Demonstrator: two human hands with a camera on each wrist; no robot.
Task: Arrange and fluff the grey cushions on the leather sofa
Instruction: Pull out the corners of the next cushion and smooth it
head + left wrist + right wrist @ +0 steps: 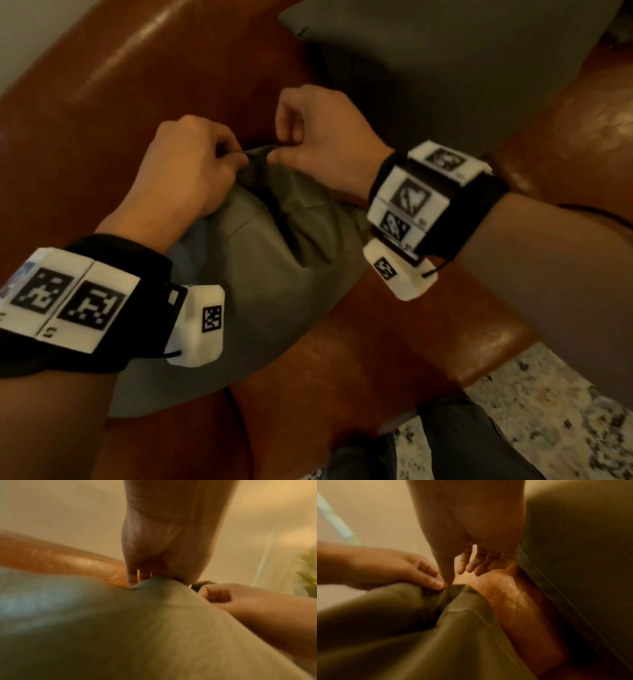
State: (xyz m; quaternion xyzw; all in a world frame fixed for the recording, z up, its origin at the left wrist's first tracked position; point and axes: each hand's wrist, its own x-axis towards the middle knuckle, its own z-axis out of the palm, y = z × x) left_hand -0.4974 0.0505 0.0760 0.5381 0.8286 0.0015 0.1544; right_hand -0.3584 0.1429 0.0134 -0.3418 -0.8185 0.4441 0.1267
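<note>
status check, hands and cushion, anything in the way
Left hand and right hand both pinch one corner of the cushion. Cushion on sofa seat. Second cushion propped behind; nothing blocking.

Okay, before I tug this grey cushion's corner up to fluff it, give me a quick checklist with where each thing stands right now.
1. Left hand pinches the grey cushion corner: ok.
2. Right hand pinches the same corner: ok.
3. Cushion rests on the leather sofa seat: ok.
4. Second grey cushion leans behind, apart from the hands: ok.
5. Cover seam intact at the corner: cannot tell, blurred.
</note>
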